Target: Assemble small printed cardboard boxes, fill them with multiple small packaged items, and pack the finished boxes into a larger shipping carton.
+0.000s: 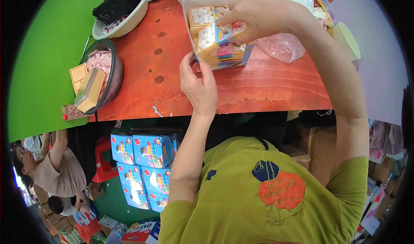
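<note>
An open white cardboard box (187, 17) stands on the red table, filled with flat packs (201, 16) of small white pieces in yellow-orange trays with colourful bands. My right hand (261, 19) reaches in from the right, its fingers closed on one such pack (207, 39) that lies tilted over the others. My left hand (198, 82) grips the box's near left corner between thumb and fingers. The underside of the held pack is hidden.
A dark bowl (118, 78) with pink packets and yellow trays stands at left. Behind it is a cream basin (145, 6) with a black pouch (118, 4). Crumpled clear plastic (282, 47) lies right of the box. Blue printed boxes (152, 151) are stacked below; another person (60, 166) is at far left.
</note>
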The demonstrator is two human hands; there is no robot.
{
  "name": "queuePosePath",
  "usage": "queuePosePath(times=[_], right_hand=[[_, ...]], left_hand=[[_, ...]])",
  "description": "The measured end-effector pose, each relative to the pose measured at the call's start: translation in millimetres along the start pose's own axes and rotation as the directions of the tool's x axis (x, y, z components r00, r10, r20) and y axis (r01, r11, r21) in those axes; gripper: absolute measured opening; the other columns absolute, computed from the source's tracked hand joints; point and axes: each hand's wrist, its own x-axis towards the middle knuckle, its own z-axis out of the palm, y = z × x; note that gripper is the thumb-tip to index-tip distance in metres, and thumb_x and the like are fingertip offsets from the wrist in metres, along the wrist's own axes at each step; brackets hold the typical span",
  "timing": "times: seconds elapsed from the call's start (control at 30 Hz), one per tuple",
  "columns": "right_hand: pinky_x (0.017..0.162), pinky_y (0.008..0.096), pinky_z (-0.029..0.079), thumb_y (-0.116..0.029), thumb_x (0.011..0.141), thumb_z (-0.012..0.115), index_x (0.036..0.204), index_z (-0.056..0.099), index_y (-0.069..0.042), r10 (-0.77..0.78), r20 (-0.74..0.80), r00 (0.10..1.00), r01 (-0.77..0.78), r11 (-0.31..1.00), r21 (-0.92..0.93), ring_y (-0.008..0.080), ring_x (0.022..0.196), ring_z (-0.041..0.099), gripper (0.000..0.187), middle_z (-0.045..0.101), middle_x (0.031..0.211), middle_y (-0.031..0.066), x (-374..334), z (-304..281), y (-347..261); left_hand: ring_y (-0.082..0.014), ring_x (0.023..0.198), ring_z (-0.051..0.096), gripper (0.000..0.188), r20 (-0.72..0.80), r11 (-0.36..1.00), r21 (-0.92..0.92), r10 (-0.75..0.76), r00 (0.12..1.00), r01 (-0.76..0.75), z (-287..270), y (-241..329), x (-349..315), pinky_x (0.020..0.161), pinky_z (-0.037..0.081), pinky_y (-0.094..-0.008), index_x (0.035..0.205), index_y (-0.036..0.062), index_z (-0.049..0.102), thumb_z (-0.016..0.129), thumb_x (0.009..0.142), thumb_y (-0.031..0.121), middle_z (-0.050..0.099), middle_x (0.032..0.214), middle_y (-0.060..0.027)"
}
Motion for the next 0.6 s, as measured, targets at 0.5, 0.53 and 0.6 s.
queuePosePath(times=[0.5, 0.53, 0.6], right_hand=[[0.095, 0.0406, 0.054, -0.02, 0.083, 0.079, 0.131, 0.063, -0.009, -0.128, -0.11, 0.986, 0.142, 0.982, 0.124, 0.0337, 0.115, 0.062, 0.052, 0.058, 0.127, 0.0172, 29.5, 24.9, 16.3], [0.095, 0.0403, 0.053, -0.02, 0.082, 0.079, 0.13, 0.062, -0.009, -0.082, -0.068, 0.994, 0.093, 0.981, 0.173, 0.0335, 0.116, 0.061, 0.052, 0.059, 0.126, 0.0169, 31.3, 22.0, 13.0], [0.095, 0.0393, 0.053, -0.019, 0.08, 0.08, 0.132, 0.06, -0.009, -0.047, -0.055, 0.997, 0.06, 0.964, 0.259, 0.033, 0.115, 0.061, 0.056, 0.06, 0.124, 0.0164, 32.0, 33.6, 13.9]], left_hand=[[-0.0406, 0.108, 0.061, 0.032, 0.005, 0.731, 0.177, 0.669, 0.743, -0.659, 7.4, 28.4, -4.0, 0.091, 0.051, -0.0481, 0.115, -0.0023, 0.059, 0.071, 0.085, -0.003, 0.059, 0.123, -0.0221], [-0.0406, 0.108, 0.061, 0.032, 0.004, 0.732, 0.174, 0.669, 0.744, -0.659, 15.3, 26.2, -4.4, 0.091, 0.051, -0.0481, 0.115, -0.0023, 0.059, 0.071, 0.085, -0.003, 0.059, 0.123, -0.0221], [-0.0383, 0.105, 0.061, 0.028, 0.197, 0.905, 0.011, 0.414, 0.889, -0.424, 31.4, 21.4, -5.6, 0.089, 0.051, -0.0464, 0.11, -0.0021, 0.06, 0.071, 0.084, -0.004, 0.062, 0.115, -0.0211]])
